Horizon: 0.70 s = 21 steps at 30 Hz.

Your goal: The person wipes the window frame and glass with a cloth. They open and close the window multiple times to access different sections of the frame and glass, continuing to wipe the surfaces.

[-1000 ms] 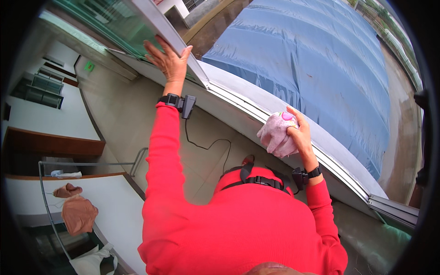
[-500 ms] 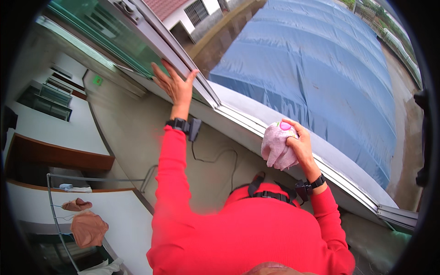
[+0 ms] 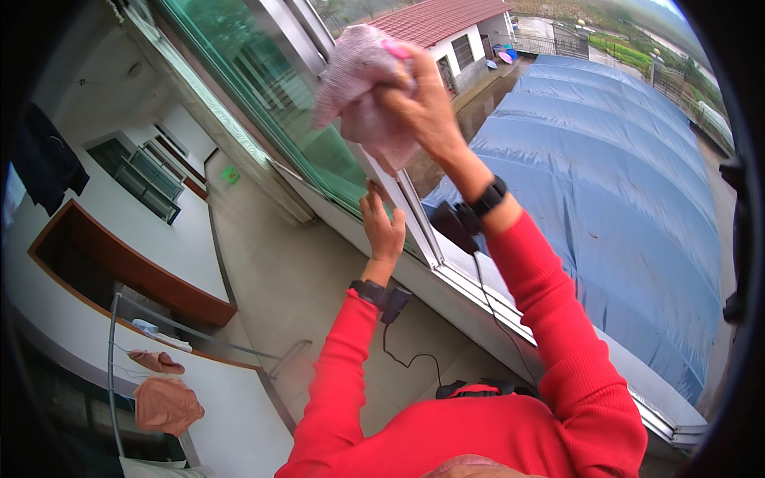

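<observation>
Head view: right hand [image 3: 428,107] snug around pink-marked cloth [image 3: 360,80], left hand [image 3: 384,237] half-spread at window frame [image 3: 419,231].

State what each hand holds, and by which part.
Right hand: pale pinkish cloth, gripped by its bunched right side. Left hand: open against the window frame, holding nothing visible.

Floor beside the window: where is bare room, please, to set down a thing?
Free: the floor between the long white wall and the low wall below the window, beyond the metal rack. Crowded: nearer the body, around the black cable, and at the window frame, where the left hand, right hand and pink cloth are.
</observation>
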Available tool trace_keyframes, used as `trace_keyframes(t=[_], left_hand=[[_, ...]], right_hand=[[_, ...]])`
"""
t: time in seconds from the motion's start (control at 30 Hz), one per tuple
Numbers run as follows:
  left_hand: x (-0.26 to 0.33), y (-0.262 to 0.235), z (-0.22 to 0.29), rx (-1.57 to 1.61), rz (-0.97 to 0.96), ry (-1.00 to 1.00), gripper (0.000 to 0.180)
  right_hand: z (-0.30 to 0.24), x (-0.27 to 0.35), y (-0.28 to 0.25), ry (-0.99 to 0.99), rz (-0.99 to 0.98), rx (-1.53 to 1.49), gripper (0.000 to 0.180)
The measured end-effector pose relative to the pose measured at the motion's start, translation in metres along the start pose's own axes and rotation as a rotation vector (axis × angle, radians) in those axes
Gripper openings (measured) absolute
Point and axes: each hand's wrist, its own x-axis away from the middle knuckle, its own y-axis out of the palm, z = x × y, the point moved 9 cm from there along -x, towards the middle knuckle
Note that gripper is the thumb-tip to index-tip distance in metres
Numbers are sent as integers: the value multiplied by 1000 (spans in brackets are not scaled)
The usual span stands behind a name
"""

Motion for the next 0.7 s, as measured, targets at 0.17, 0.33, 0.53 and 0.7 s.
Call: trace_keyframes(t=[0.17, 0.33, 0.53, 0.7], left_hand=[[3, 1, -8, 178, 7, -66, 59], [5, -10, 5, 11, 80, 7, 64], [1, -10, 13, -34, 71, -9, 71], [1, -6, 14, -174, 134, -4, 84]], right_hand=[[101, 77, 35, 237, -119, -189, 61], [155, 236, -4, 571, -140, -228, 47], [181, 232, -8, 675, -228, -199, 40], [132, 81, 28, 313, -291, -236, 43]])
